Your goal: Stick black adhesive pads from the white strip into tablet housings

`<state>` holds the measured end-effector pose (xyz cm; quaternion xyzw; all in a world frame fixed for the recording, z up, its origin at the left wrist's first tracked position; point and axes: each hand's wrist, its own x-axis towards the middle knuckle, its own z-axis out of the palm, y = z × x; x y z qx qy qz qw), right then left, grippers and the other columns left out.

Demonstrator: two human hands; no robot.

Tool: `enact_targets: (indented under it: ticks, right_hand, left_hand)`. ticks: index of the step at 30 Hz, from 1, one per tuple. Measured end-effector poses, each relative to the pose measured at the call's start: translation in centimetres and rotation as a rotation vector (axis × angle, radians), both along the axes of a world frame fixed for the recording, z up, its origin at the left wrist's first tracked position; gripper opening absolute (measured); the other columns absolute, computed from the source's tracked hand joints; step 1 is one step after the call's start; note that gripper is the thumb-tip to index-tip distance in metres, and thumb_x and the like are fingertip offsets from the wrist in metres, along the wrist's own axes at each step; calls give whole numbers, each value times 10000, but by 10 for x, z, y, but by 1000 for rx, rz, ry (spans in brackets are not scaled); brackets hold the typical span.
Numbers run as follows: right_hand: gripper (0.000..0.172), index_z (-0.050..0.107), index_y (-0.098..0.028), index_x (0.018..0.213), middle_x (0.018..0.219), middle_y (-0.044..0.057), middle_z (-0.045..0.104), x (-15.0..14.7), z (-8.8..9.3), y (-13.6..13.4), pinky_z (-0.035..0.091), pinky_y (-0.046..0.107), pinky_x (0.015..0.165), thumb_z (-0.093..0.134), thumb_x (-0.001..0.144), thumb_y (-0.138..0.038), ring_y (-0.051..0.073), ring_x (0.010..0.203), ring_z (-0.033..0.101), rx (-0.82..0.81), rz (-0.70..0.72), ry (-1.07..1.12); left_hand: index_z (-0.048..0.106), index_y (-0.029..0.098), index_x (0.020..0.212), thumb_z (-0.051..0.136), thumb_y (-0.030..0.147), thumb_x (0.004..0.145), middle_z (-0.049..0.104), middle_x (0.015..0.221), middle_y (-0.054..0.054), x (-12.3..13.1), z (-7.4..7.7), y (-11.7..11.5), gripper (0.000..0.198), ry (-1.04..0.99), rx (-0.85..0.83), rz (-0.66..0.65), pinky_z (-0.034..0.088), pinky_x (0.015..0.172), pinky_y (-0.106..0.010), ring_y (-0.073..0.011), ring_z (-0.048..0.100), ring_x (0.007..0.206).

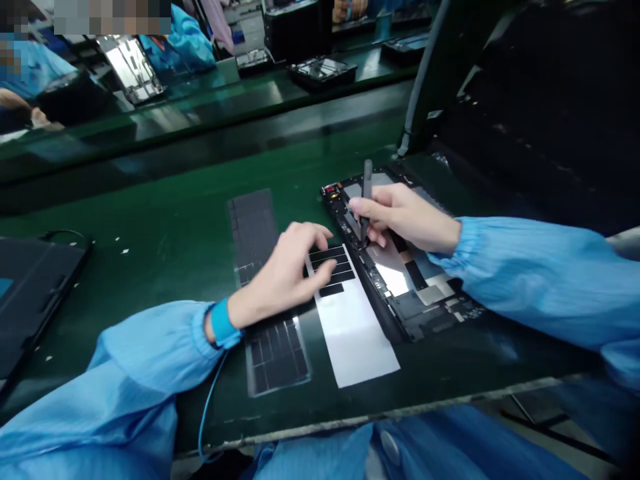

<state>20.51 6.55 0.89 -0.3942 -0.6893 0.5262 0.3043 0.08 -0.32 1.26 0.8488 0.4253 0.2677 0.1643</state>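
Right hand (pixel 400 217) pinches a slim dark tool (pixel 367 190) upright, fingers closed around it, its tip down on the open tablet (pixel 425 293) near the top left edge. The tablet lies on the green belt (pixel 165 227), just right of a white sheet (pixel 355 333). Left hand (pixel 287 270) lies flat and grips nothing, fingers loosely spread, fingertips on the black strips (pixel 335 275) at the sheet's top. A dark sheet (pixel 275 353) lies under that wrist, by the blue strap (pixel 221 323).
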Motion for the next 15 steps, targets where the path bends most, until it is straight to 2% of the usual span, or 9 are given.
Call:
enact_targets:
  ticks: [2, 5, 10, 15]
  right_hand:
    - [391, 437, -167, 619, 414, -23, 523, -4, -6, -2, 322, 171, 241, 562, 751, -512, 78, 273, 464, 29, -22, 16]
    - [359, 452, -161, 647, 410, -29, 524, -9, -5, -3, 324, 178, 239, 562, 774, -478, 88, 264, 466, 28, -89, -12]
    - [322, 439, -164, 661, 408, -24, 528, -10, -3, -1, 337, 192, 254, 533, 817, -430, 106, 270, 480, 5, -120, -32]
    - [331, 445, -170, 681, 395, -23, 522, -10, -4, 0, 331, 201, 241, 540, 801, -463, 114, 265, 478, 21, -126, -24]
  left_hand:
    - [361, 187, 813, 502, 192, 782, 531, 1092, -107, 12, -11, -7, 144, 4, 27, -80, 398, 809, -356, -199, 481, 981]
    - [308, 198, 791, 499, 161, 783, 507, 1121, -122, 15, -20, -10, 194, 5, 42, -115, 404, 806, -369, -206, 461, 1009]
    - [297, 201, 789, 499, 145, 784, 510, 1121, -131, 12, -21, -10, 210, 37, 95, -124, 411, 795, -377, -212, 465, 1016]
    - [316, 202, 793, 488, 118, 783, 531, 1156, -130, 14, -19, -11, 192, 72, 135, -165, 409, 804, -399, -217, 467, 1012]
